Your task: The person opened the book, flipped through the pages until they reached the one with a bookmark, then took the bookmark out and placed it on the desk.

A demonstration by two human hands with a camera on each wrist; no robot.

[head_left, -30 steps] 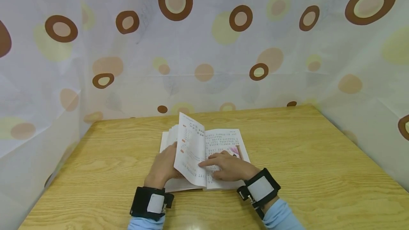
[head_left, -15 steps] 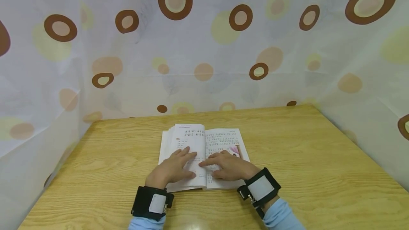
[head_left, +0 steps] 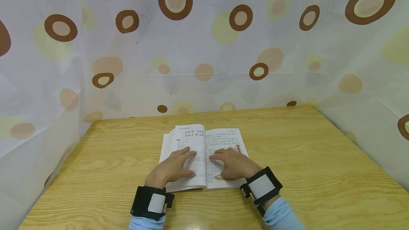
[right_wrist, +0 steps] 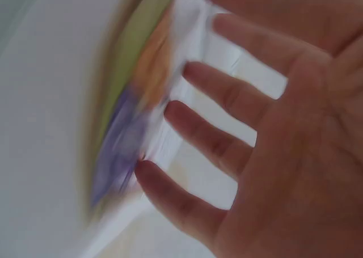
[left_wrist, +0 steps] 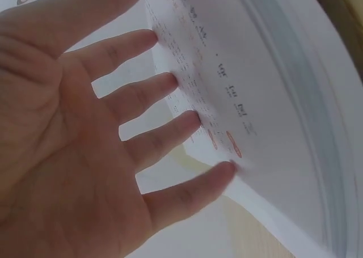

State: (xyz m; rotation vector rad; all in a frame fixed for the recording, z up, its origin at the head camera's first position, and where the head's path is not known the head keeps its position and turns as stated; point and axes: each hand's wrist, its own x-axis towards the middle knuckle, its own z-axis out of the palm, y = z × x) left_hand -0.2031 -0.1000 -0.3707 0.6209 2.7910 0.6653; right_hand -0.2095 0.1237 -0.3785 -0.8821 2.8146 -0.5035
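An open book (head_left: pixel 220 134) with printed text lies on the table, its spine towards the middle between the two hands. My left hand (head_left: pixel 172 166) rests on the left page (head_left: pixel 195 144), fingers spread and fingertips touching the print; the left wrist view shows the fingers (left_wrist: pixel 150 147) straight. Over the right page (head_left: pixel 211 139) lies my right hand (head_left: pixel 238 162), its fingers extended and covering part of a coloured picture (right_wrist: pixel 133 116). In the right wrist view that picture is blurred, and the fingers (right_wrist: pixel 215 139) are apart with nothing gripped.
The book stands on a wood-grain table (head_left: pixel 313 159) near its front middle. Behind and on both sides hangs a pale curtain (head_left: pixel 204 45) with brown, yellow and peach circles. Black bands (head_left: pixel 263 185) circle both wrists, above light blue sleeves (head_left: pixel 282 215).
The lifted page has come down onto the left side, and my left hand has moved from behind it to on top. My right hand has shifted slightly right and up from the spine.
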